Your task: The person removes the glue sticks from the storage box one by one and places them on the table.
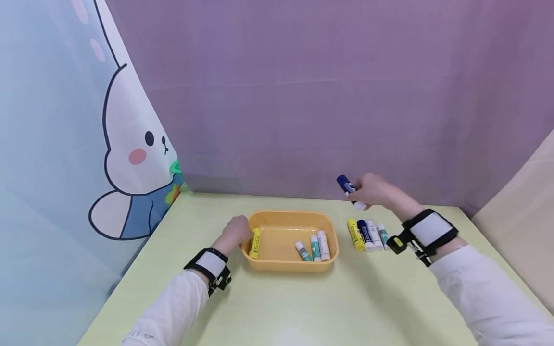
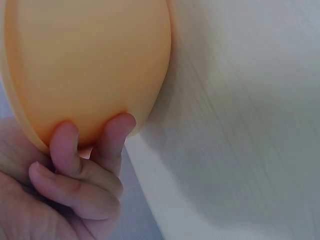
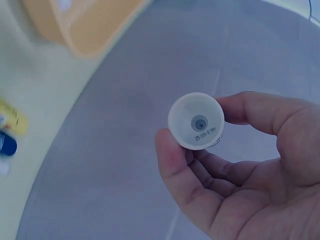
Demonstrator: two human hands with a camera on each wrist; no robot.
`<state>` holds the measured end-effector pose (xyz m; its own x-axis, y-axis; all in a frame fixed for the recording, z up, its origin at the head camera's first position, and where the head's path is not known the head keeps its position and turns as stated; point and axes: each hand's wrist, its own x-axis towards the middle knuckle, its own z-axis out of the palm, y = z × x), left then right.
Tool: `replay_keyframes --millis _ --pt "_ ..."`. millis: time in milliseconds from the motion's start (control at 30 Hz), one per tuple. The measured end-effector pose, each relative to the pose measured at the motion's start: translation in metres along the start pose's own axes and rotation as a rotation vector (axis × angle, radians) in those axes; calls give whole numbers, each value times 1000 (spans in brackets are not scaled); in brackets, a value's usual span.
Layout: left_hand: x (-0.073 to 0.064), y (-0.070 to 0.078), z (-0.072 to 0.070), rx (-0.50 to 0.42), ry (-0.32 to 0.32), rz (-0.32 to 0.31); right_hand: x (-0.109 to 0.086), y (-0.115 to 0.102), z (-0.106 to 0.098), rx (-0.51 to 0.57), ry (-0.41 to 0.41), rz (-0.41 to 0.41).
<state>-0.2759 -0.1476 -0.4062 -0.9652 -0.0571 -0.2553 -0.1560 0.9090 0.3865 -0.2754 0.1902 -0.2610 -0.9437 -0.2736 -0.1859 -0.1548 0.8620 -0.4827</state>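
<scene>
bordering purple cloth (image 1: 303, 105), a pale-green table (image 1: 281, 307) bears an orange tray (image 1: 277, 241).

Tubes (image 1: 323, 246) in tray (image 1: 277, 240) (on table (image 1: 281, 307)).

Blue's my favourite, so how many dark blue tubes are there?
2: one round, dark blue plastic tube in the right grip, the other dark blue tube on the pale-green table, between a yellow tube and a white tube.

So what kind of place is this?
Probably a little filming corner: a purple cloth hangs behind the table, a cloth with a cartoon animal hangs on the left, and a wrist camera is strapped to the right arm.
</scene>
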Motion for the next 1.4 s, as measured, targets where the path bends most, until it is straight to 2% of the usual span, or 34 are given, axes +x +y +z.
replay_keyframes --millis 267,767,1033,1400 --pt "-4 0 -1 -17 3 10 -13 33 -17 -7 48 36" --pt "-2 -4 -1 -27 6 -6 -27 92 -22 35 55 75" --pt "-4 -2 -1 -25 7 3 -29 128 -13 90 50 146" --pt "-6 -1 -2 -24 8 11 -27 169 15 215 45 226"
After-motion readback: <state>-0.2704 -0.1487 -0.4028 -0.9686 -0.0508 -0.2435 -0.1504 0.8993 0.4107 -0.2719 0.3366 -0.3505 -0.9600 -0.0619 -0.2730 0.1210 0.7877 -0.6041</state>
